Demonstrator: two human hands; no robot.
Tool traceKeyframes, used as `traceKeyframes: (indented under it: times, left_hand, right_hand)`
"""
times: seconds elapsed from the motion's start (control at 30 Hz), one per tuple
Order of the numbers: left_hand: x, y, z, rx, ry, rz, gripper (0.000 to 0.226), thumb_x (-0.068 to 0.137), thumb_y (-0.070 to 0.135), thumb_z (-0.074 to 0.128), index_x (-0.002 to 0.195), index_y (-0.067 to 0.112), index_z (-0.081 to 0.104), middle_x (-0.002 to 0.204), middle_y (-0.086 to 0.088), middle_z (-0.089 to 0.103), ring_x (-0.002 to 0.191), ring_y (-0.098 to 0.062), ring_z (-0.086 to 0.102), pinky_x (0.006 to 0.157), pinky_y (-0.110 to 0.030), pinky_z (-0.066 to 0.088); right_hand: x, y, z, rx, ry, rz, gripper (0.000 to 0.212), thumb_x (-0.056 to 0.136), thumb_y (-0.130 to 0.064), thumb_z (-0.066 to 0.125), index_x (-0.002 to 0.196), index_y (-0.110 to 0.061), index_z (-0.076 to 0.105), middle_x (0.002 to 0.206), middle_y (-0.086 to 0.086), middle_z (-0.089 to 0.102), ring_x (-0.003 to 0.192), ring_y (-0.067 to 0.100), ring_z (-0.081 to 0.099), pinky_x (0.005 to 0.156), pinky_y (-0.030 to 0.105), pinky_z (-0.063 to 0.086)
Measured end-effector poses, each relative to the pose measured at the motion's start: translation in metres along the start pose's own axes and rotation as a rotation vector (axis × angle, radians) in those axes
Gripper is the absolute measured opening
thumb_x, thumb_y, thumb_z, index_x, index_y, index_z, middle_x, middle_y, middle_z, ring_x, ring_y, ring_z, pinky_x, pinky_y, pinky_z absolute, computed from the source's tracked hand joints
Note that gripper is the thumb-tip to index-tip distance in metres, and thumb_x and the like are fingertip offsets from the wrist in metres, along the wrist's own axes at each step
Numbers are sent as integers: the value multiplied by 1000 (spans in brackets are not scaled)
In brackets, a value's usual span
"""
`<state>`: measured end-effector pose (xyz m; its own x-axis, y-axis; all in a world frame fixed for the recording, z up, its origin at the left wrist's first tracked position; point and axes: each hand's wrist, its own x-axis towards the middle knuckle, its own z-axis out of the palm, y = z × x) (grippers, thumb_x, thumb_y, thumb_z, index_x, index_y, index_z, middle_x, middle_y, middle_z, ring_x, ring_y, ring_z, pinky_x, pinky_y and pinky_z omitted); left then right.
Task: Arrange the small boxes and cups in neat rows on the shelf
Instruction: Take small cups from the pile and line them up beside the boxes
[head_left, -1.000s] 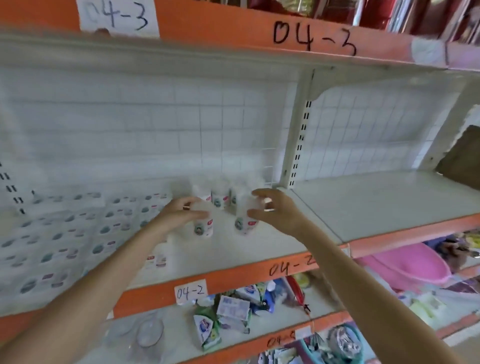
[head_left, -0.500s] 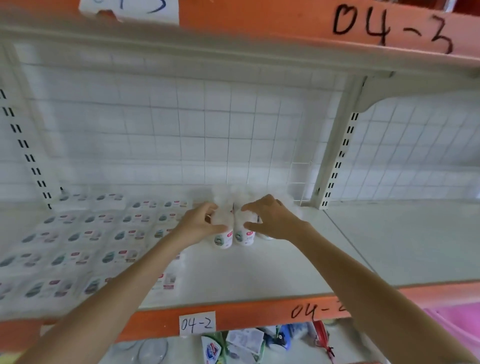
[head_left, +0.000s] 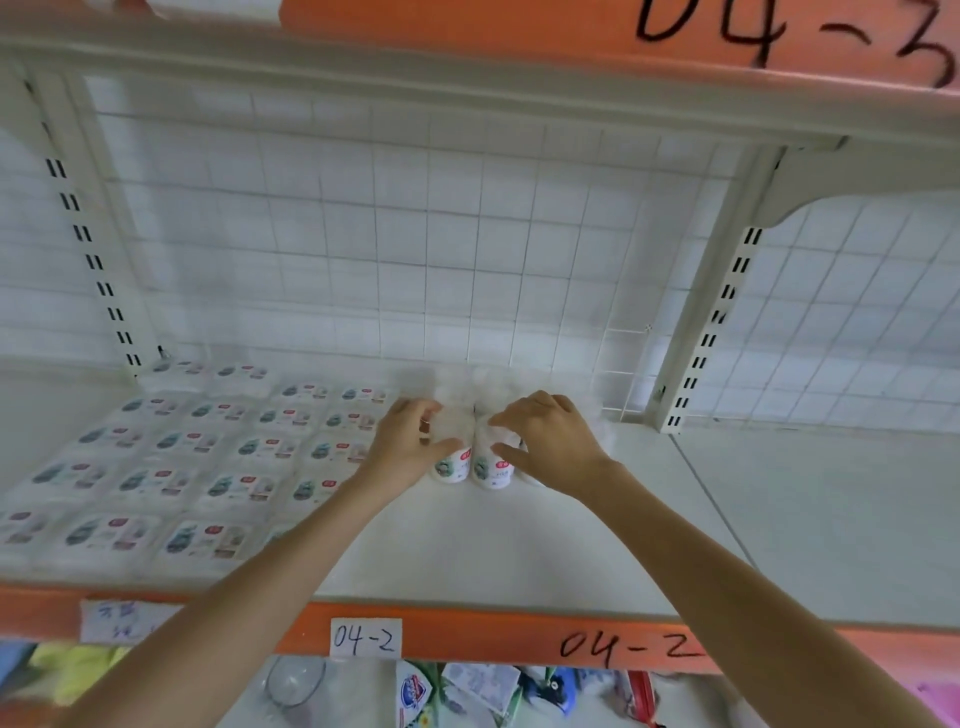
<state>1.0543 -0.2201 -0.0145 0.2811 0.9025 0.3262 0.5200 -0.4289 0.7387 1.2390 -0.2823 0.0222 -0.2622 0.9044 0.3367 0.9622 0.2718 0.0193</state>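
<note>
Shelf (head_left: 519, 561): I see a white deck with an orange front edge tagged 04-2; its front and right parts lie bare, and I judge that room is for further rows.
Grid (head_left: 415, 234): wire back panel along the rear edge; it stops anything pushed back, so I take it as the rows' rear limit.
Post (head_left: 711, 312): slotted upright at the rear, right of the cups; it bounds how far right the cup block can spread.
Boxes (head_left: 208, 452): flat white packs, labels up, laid in close rows from the left edge toward the middle; I judge this part largely done.
Cups (head_left: 470, 467): white cups standing upright near the rear edge, mid-shelf, just right of the boxes; the front two touch side by side, and more stand blurred behind them, number unclear.
Left hand (head_left: 410, 447): I hold the left front cup, thumb in front and fingers curled over its top, I judge to square it against its neighbour.
Right hand (head_left: 550, 441): I pinch the right front cup the same way, drawing the pair together.
Lower shelf (head_left: 467, 691): loose packets and a clear bowl below; out of my way.
Obstacles: none between my hands and the cups; the boxes crowd the left side.
</note>
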Motion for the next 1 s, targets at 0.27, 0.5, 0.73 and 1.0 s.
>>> traceKeyframes:
  times: [0.27, 0.5, 0.73, 1.0]
  left_hand:
    - [0, 2, 5, -9, 46, -3, 50, 73, 20, 77, 115, 5, 55, 114, -10, 49, 93, -15, 54, 77, -19, 40]
    - [1, 4, 7, -14, 66, -7, 50, 73, 20, 77, 115, 4, 55, 114, -11, 49, 92, -16, 54, 77, -19, 40]
    - [1, 4, 6, -17, 47, -11, 50, 73, 20, 76, 116, 5, 54, 115, -10, 48, 91, -14, 52, 76, -18, 39]
    - [1, 4, 4, -31, 26, -23, 48, 74, 19, 76, 115, 7, 54, 116, -10, 49, 92, -17, 55, 77, -20, 41]
  right_hand:
    - [0, 2, 8, 12, 66, 53, 30, 85, -34, 61, 111, -17, 65, 109, 6, 66, 104, 29, 55, 94, 39, 35]
    - [1, 4, 11, 67, 53, 98, 34, 87, -37, 59, 117, -21, 62, 115, 4, 62, 105, 26, 53, 94, 36, 34]
    - [4, 8, 13, 89, 11, 112, 37, 87, -42, 57, 120, -26, 58, 118, -1, 59, 109, 22, 49, 93, 33, 34]
    - [5, 14, 13, 146, -19, 80, 36, 87, -39, 58, 120, -25, 59, 120, -3, 60, 111, 21, 47, 93, 32, 34]
